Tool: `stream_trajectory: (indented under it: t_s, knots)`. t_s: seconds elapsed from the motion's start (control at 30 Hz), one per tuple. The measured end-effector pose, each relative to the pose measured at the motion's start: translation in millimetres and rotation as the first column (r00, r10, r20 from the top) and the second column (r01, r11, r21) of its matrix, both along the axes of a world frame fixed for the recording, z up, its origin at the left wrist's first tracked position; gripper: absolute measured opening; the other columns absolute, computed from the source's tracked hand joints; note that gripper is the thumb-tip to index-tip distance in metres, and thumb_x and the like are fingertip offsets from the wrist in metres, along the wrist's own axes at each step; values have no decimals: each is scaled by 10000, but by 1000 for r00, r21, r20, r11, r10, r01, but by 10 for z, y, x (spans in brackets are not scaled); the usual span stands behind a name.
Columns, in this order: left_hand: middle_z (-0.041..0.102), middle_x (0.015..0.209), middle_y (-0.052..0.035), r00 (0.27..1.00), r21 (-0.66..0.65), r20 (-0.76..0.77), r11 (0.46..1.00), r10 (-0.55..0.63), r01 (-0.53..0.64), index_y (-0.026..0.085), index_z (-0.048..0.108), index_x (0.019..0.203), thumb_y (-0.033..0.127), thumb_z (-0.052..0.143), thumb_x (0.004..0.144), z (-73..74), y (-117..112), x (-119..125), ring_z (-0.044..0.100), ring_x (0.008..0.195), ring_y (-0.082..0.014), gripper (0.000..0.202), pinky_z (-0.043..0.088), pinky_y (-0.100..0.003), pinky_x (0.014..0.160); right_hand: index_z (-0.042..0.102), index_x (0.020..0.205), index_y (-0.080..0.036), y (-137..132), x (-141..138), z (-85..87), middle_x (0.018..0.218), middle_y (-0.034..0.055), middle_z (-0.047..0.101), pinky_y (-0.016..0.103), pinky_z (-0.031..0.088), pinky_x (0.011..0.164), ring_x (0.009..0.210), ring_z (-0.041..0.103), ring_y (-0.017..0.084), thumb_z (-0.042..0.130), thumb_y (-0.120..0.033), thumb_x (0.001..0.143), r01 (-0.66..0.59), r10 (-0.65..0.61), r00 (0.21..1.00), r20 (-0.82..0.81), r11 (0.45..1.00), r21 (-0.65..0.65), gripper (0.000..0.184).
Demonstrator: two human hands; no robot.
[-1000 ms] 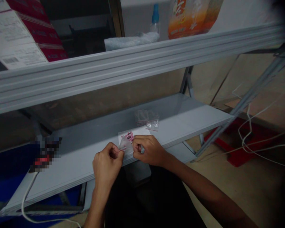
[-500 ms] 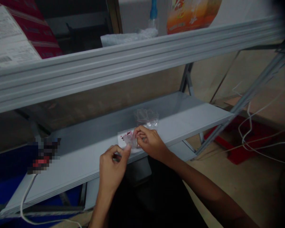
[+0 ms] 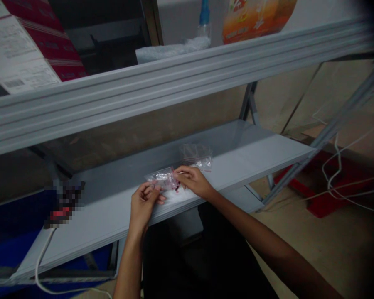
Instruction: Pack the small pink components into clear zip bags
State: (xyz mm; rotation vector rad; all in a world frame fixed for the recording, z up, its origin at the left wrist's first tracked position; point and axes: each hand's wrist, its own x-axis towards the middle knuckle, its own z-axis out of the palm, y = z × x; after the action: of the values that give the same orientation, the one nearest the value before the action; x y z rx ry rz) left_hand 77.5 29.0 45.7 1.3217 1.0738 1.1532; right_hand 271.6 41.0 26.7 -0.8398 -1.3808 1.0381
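A small clear plastic zip bag (image 3: 162, 177) is stretched flat between my two hands, just above the grey shelf board (image 3: 112, 199). My left hand (image 3: 145, 203) has its fingers curled and its thumb pressed at the bag's lower left side. At the right end, where a reddish strip shows, my right hand (image 3: 193, 180) pinches the bag between thumb and fingers. Under the bag lies a white card (image 3: 171, 195) with dark red print, mostly covered. Behind my right hand lie more clear zip bags (image 3: 196, 155) on the board.
An upper shelf edge (image 3: 174, 74) crosses in front, carrying boxes (image 3: 50, 45), bubble wrap (image 3: 174, 49), a blue-topped bottle (image 3: 204, 18) and an orange package (image 3: 255, 20). At left a pixelated object (image 3: 64, 205) has a white cable (image 3: 39, 257). White cables (image 3: 333, 178) hang at right.
The clear bag, crumpled between my fingers before, is now spread flat and pulled leftward over the card. My left hand has opened its ring shape and turned; the view has shifted slightly.
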Motion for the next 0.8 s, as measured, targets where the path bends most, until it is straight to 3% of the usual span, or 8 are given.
stream_trajectory:
  t_s: [0.1,0.2,0.27,0.4,0.47,0.63,0.8]
  knots:
    - [703,728,-31,999,26,-33,1000,14,-13,111,600,1047,384,758,741,-93,94,-30,652,553,-127,439,536,-233,541,642,766,-160,110,38,-109,875,53,650,247,510,585,685,607,129,673,-373,803,84,-89,994,60,993,81,219]
    - [698,698,-22,997,81,-63,996,41,-36,114,603,1038,372,758,740,-167,165,-43,658,555,-131,423,543,-241,567,596,758,-161,184,64,-198,889,42,644,229,493,575,618,561,90,691,-314,778,125,-130,989,65,989,79,182]
    - [703,700,-27,993,130,-92,990,76,-64,116,610,1041,369,746,751,-202,196,-47,669,577,-139,408,546,-249,594,561,891,-179,204,68,-240,926,25,636,201,477,531,568,536,64,710,-289,755,112,-113,993,27,993,40,229]
    - [712,713,-36,970,214,-180,969,162,-122,114,631,1073,361,688,806,-244,220,-59,686,623,-154,368,554,-275,666,465,1228,-241,203,54,-287,1066,42,603,184,487,521,599,575,63,707,-272,769,29,-30,999,27,999,14,519]
    - [720,744,-44,958,258,-210,956,196,-139,115,643,1101,361,663,825,-261,219,-66,693,645,-163,371,557,-287,688,490,1267,-240,197,45,-293,1075,53,600,194,492,545,620,592,71,662,-276,822,23,-26,996,85,999,37,478]
    - [735,865,-75,931,334,-265,930,251,-155,128,648,1176,360,650,834,-299,222,-75,704,711,-172,413,568,-306,734,673,995,-169,181,60,-264,812,15,635,201,419,572,599,537,88,638,-252,863,157,-213,923,320,969,193,160]
    - [723,1013,-103,958,317,-168,933,232,-170,153,609,1224,364,681,812,-287,242,-54,709,848,-194,468,592,-324,748,692,890,-154,198,109,-256,605,-36,566,197,327,524,514,461,85,662,-248,847,240,-312,854,417,946,217,107]
